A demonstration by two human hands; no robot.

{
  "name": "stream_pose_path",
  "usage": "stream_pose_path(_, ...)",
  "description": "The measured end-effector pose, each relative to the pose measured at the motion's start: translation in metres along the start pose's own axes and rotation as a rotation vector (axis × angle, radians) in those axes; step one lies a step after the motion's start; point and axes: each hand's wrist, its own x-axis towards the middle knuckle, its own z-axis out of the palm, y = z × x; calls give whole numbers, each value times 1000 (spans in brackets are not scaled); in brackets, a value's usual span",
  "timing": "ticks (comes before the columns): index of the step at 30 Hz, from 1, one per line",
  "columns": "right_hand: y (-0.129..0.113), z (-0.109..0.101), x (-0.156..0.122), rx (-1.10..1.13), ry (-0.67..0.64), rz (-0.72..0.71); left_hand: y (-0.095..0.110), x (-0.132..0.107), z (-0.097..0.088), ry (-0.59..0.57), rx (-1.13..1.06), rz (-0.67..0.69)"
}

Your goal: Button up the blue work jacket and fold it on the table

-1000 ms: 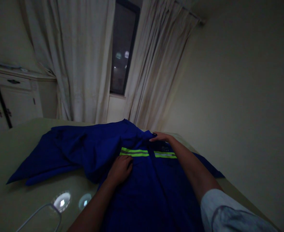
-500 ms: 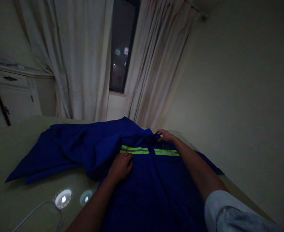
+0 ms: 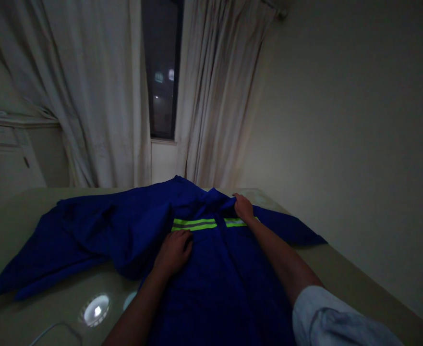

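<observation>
We pressed our left hand (image 3: 173, 252) flat on a blue work jacket (image 3: 211, 293) lying toward 12 o'clock; our right fingers (image 3: 240, 204) apparently pinched its far edge.

Looks like a bedroom in someone's home, with long white curtains (image 3: 89, 96) over a dark window (image 3: 160, 72) and a white cabinet (image 3: 6, 158).

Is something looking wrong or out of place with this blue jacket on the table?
Yes: the blue work jacket does not lie flat. Beyond the left hand it is bunched in thick folds, and the sleeve sprawls out askew, so the garment looks uneven.
</observation>
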Motion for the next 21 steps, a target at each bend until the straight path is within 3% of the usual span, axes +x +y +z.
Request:
stream_pose_path(5,-5,6,-5,36,-10,-45,1,0,-1,-3,6,6)
stream_pose_path(11,1,27,-10,97,-21,143,-3,0,1,2,13,10)
stream_pose_path(14,3,36,-17,148,-9,169,-5,0,3,6,17,16)
stream_pose_path(18,7,40,-15,210,-10,202,-4,0,2,6,35,25)
stream_pose_path(21,17,36,-4,262,-81,221,-3,0,1,0,45,25)
